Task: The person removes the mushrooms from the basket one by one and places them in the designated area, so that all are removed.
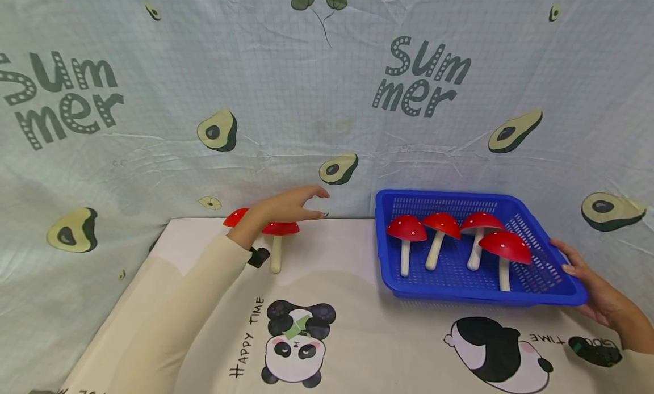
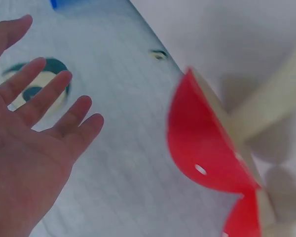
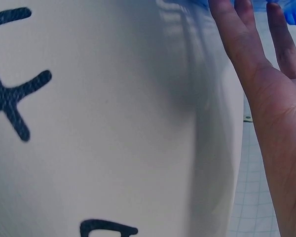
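My left hand (image 1: 290, 205) hangs in the air at the table's back edge, fingers spread and nothing in them. Just behind its wrist, a toy mushroom (image 1: 276, 252) with a red, white-dotted cap and pale stem lies on the table. A second mushroom (image 1: 235, 217) is mostly hidden by my left forearm; the left wrist view shows both caps (image 2: 207, 143) side by side, apart from the hand. My right hand (image 1: 595, 292) holds the right end of a blue plastic basket (image 1: 485, 296), thumb over the rim and fingers underneath. Several red mushrooms (image 1: 506, 247) lie inside.
A pale cloth with panda (image 1: 293, 357) and dog prints covers the table. Behind it hangs a curtain (image 1: 286, 87) with avocado prints, close to the back edge. The basket stands at the table's back right.
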{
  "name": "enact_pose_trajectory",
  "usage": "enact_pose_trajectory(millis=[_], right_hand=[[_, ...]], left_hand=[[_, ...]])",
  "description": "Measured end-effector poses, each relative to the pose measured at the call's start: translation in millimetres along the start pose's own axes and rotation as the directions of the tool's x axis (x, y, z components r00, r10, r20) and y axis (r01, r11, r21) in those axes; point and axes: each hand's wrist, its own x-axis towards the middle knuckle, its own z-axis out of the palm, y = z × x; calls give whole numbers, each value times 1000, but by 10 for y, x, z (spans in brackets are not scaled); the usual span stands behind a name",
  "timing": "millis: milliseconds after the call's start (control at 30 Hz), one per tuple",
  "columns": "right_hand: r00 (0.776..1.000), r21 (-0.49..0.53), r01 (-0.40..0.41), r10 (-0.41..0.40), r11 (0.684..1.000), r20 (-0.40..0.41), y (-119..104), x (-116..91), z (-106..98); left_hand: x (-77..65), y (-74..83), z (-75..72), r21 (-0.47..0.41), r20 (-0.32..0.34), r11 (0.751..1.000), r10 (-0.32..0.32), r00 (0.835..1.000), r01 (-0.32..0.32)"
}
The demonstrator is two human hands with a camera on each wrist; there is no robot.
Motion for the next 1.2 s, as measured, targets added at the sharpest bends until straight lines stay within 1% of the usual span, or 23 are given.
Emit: enact_pose_trajectory(millis=[100, 133, 367, 533, 667, 867, 1000, 1100, 1200], right_hand=[[1000, 11, 2, -2, 1000, 13, -7, -1, -3], [1000, 14, 5, -5, 1000, 14, -7, -3, -4], [998, 53, 28, -31, 998, 46, 0, -12, -10], [999, 58, 29, -31, 998, 35, 0, -21, -10], [999, 55, 22, -24, 998, 29, -2, -22, -6], [999, 79, 20, -23, 997, 38, 1, -28, -9], [998, 92, 32, -36, 995, 43, 9, -32, -4], [999, 84, 27, -29, 996, 27, 7, -27, 1], [1000, 66, 12, -13, 998, 5, -4, -19, 4]], left_hand=[[67, 162, 21, 8, -4, 998, 56, 998, -55], [92, 214, 31, 13, -4, 998, 65, 998, -65], [240, 591, 90, 46, -10, 992, 116, 993, -116], [353, 810, 133, 35, -12, 989, 145, 989, -145], [464, 923, 186, 2, 2, 984, 176, 984, -176], [657, 1086, 261, 14, 9, 976, 217, 976, -217], [784, 1166, 307, -12, 8, 971, 238, 971, -238], [887, 1198, 349, -56, 12, 970, 238, 971, -237], [1005, 1204, 386, -98, 18, 971, 219, 975, -217]])
